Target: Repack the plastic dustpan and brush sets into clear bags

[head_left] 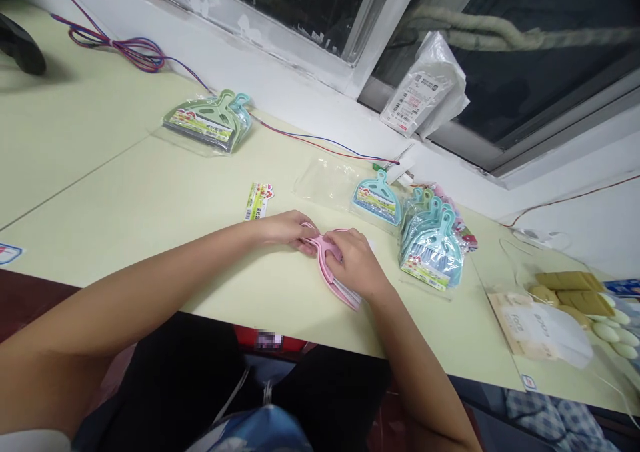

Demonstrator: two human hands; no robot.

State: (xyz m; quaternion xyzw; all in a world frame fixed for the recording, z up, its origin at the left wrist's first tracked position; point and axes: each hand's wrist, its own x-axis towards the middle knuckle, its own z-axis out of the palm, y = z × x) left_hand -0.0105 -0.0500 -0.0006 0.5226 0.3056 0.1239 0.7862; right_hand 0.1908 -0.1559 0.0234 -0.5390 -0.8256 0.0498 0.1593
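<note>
A pink mini dustpan and brush set [327, 265] is held just over the table's front part, its handle toward the left. My left hand [293, 231] pinches the handle end. Around the pan's body close the fingers of my right hand [353, 259], hiding much of it; white bristles show at its lower edge. Behind my left wrist lies a printed label card [257, 201]. Farther back are a clear plastic bag [325, 180] and a bagged light-blue dustpan set [377, 200].
Several bagged dustpan sets [433, 252] are stacked to the right, and more sets [210, 122] lie at the back left. A coiled cable [135, 52] rests along the wall. A white plastic package [425, 89] leans against the window. A tissue pack [540, 325] sits far right.
</note>
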